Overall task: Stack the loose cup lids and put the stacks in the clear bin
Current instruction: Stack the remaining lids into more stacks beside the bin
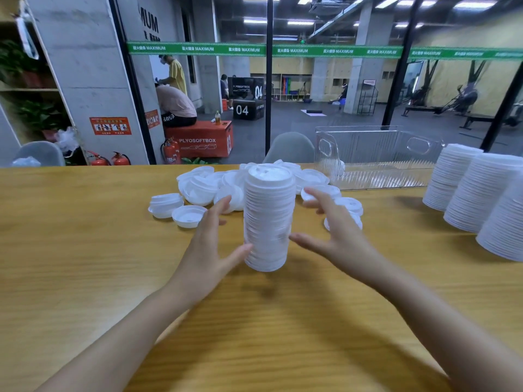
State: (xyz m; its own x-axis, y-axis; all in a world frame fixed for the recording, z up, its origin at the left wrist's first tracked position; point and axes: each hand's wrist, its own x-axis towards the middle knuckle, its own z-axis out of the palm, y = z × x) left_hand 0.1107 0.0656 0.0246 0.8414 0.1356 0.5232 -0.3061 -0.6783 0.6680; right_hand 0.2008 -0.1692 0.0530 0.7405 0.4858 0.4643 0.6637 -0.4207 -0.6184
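Observation:
A tall stack of white cup lids stands upright in the middle of the wooden table. My left hand is at its left side, fingers straight, with the thumb tip touching the lower part of the stack. My right hand hovers at its right side with fingers spread; the thumb tip is at the stack's edge, and I cannot tell whether it touches. Loose white lids lie scattered behind the stack, some upside down. The clear bin stands at the back right and looks empty.
Three tall lid stacks stand side by side on the table at the far right, in front of the bin's right end. A grey chair back shows behind the table. A glass wall with a gym lies beyond.

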